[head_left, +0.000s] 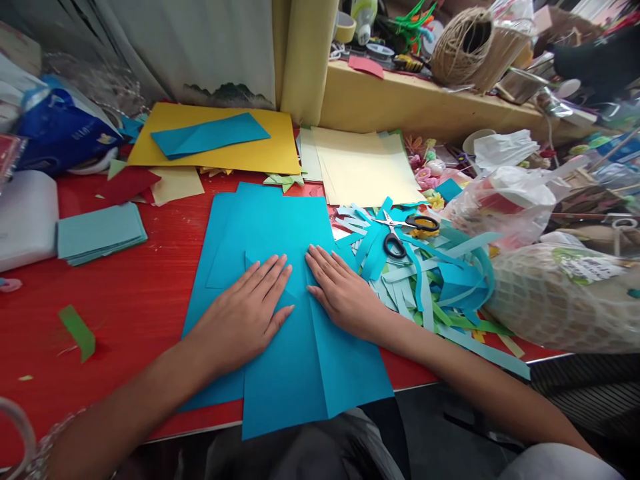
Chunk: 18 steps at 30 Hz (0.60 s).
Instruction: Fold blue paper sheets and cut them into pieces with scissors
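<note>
A creased sheet of blue paper lies under both palms, its near edge hanging past the table's front. My left hand rests flat on its left part, fingers stretched out. On the right part, beyond a lengthwise crease, my right hand also presses flat with fingers extended. More blue sheets lie beneath, reaching farther back and left. To the right of my right hand, scissors with black handles lie partly spread on a heap of blue and green paper strips.
On the red table, light-blue cards and a green scrap lie left. Yellow card and cream sheets are at the back. A net-wrapped bundle stands right, below a shelf with a twine roll.
</note>
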Each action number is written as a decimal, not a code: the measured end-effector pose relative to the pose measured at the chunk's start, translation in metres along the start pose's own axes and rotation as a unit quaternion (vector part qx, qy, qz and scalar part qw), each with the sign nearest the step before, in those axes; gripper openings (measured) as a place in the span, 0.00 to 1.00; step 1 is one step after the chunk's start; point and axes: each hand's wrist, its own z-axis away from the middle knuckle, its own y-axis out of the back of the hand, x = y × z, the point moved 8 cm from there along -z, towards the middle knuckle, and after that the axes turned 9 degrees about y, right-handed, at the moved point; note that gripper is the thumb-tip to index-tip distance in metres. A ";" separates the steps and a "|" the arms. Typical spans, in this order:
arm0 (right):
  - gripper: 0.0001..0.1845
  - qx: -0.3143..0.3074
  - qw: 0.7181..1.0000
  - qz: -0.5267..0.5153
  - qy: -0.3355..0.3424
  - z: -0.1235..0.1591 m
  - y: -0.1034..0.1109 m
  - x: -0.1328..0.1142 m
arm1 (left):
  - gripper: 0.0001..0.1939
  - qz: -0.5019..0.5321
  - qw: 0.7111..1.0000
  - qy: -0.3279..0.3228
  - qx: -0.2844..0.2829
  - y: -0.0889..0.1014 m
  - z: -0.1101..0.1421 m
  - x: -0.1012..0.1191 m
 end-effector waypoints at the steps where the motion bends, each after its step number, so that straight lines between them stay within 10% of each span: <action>1: 0.32 -0.002 1.000 -0.002 -0.003 0.000 -0.002 0.000 | 0.30 0.000 1.000 0.005 -0.008 -0.002 0.000 0.000; 18: 0.32 0.003 1.000 0.015 -0.015 0.000 0.000 -0.001 | 0.30 0.025 0.998 0.049 0.008 -0.002 0.003 0.009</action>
